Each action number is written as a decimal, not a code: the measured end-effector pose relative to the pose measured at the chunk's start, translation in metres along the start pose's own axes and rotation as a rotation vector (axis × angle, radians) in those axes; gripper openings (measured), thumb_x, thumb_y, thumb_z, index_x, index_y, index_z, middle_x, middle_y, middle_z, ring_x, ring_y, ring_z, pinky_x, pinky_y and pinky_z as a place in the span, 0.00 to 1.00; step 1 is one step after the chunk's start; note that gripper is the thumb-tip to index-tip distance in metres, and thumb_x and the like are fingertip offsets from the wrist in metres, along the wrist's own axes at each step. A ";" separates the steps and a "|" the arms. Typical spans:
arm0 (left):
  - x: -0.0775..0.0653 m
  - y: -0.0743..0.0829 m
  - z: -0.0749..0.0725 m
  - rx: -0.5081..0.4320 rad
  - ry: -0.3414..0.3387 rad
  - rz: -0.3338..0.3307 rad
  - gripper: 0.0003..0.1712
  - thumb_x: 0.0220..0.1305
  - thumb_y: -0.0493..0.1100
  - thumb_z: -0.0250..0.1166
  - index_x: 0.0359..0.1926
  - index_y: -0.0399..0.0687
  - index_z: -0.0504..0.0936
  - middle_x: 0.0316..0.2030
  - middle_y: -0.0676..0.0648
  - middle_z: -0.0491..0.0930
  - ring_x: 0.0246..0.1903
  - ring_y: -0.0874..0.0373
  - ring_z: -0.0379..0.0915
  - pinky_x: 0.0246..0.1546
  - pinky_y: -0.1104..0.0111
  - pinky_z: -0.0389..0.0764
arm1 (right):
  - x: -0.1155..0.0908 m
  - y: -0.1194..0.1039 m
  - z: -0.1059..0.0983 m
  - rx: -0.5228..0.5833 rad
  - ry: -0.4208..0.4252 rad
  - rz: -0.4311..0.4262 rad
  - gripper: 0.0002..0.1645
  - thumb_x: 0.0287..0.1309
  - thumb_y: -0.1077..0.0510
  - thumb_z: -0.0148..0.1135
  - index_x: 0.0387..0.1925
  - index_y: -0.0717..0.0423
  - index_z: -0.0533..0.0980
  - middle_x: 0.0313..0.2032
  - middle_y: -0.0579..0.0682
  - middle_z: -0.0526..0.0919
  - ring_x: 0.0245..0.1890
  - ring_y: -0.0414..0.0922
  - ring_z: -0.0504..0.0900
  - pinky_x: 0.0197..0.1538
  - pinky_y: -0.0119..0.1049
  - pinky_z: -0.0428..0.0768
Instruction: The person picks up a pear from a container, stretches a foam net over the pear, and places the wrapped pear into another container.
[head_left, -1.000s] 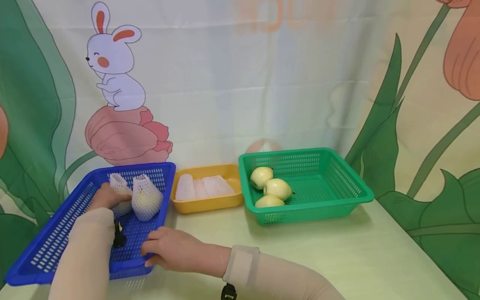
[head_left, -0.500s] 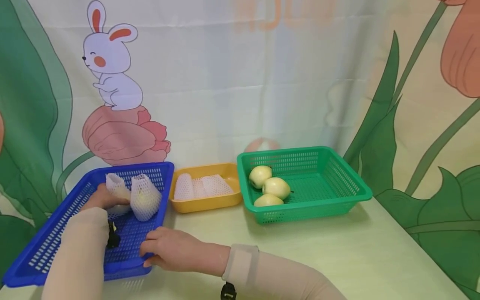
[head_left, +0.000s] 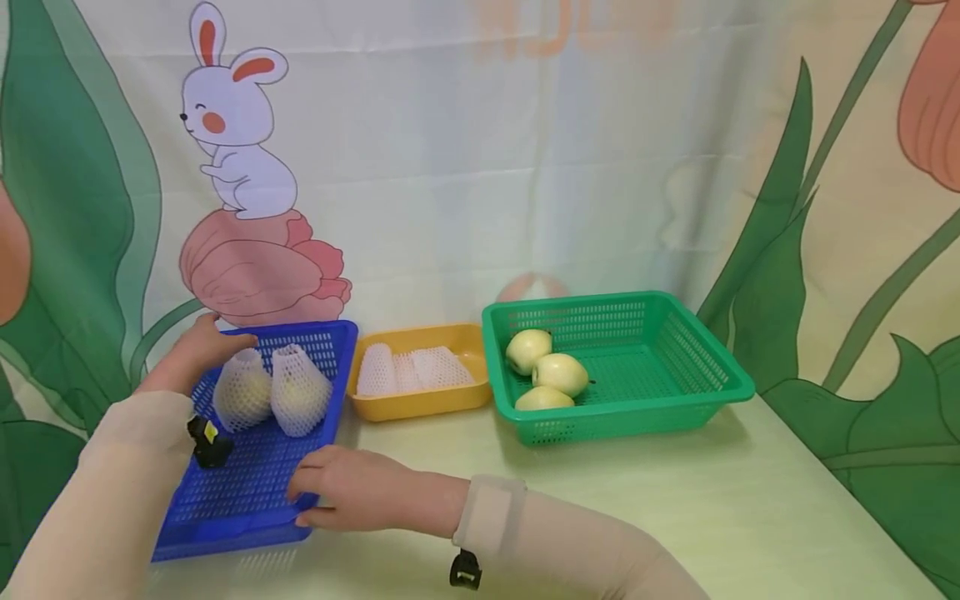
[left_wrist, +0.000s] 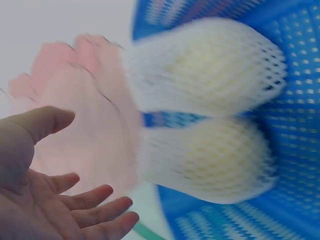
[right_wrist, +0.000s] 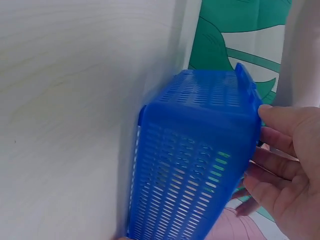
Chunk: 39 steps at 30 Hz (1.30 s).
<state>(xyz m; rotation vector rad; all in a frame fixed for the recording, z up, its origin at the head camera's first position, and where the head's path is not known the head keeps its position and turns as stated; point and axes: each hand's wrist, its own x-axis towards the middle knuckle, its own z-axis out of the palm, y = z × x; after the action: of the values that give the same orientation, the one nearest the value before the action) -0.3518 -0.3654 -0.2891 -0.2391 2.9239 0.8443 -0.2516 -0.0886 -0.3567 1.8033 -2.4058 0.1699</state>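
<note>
Two pale fruits in white foam nets, a left one [head_left: 243,392] and a right one [head_left: 300,392], stand side by side in the blue basket [head_left: 247,492]. Above the basket's far left part is my left hand [head_left: 197,350], fingers spread and holding nothing. In the left wrist view, its palm [left_wrist: 30,210] is apart from both netted fruits [left_wrist: 230,160]. My right hand [head_left: 360,490] holds the basket's rim at the near right corner. The right wrist view has its thumb [right_wrist: 272,114] against that rim, with the fingers bent over the edge.
A yellow tray [head_left: 420,406] with several white foam nets [head_left: 412,371] stands right of the blue basket. Farther right is a green basket [head_left: 637,421] holding 3 bare pale yellow-green fruits [head_left: 561,375]. A printed cloth [head_left: 435,167] hangs behind the pale table [head_left: 600,500].
My left hand has let go of the left netted fruit and moved up and left, its fingers opening. That fruit now stands upright beside the other. My right hand stays at the rim.
</note>
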 end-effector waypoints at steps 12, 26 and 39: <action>-0.084 0.068 0.026 0.018 0.270 0.371 0.22 0.77 0.48 0.55 0.58 0.34 0.79 0.48 0.30 0.83 0.46 0.37 0.78 0.46 0.48 0.84 | -0.047 0.015 -0.031 0.147 0.153 0.047 0.10 0.71 0.53 0.62 0.46 0.52 0.83 0.45 0.45 0.87 0.48 0.39 0.83 0.57 0.22 0.78; -0.142 0.106 0.084 0.010 0.265 0.493 0.14 0.71 0.42 0.63 0.53 0.43 0.84 0.38 0.45 0.86 0.39 0.54 0.80 0.42 0.60 0.84 | -0.125 0.044 -0.042 0.330 0.321 0.237 0.09 0.71 0.57 0.61 0.47 0.56 0.82 0.48 0.50 0.87 0.53 0.46 0.85 0.59 0.36 0.82; -0.157 0.133 0.122 -0.024 0.302 0.719 0.17 0.68 0.41 0.66 0.56 0.43 0.85 0.52 0.43 0.88 0.53 0.45 0.84 0.54 0.51 0.85 | -0.158 0.077 -0.075 0.378 0.362 0.471 0.12 0.70 0.57 0.61 0.48 0.59 0.82 0.47 0.53 0.88 0.48 0.51 0.84 0.50 0.39 0.83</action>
<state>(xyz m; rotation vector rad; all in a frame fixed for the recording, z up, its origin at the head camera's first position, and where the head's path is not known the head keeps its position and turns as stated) -0.2151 -0.1693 -0.3023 0.8015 3.3062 0.9775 -0.2786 0.0949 -0.3104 1.1345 -2.5870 0.9619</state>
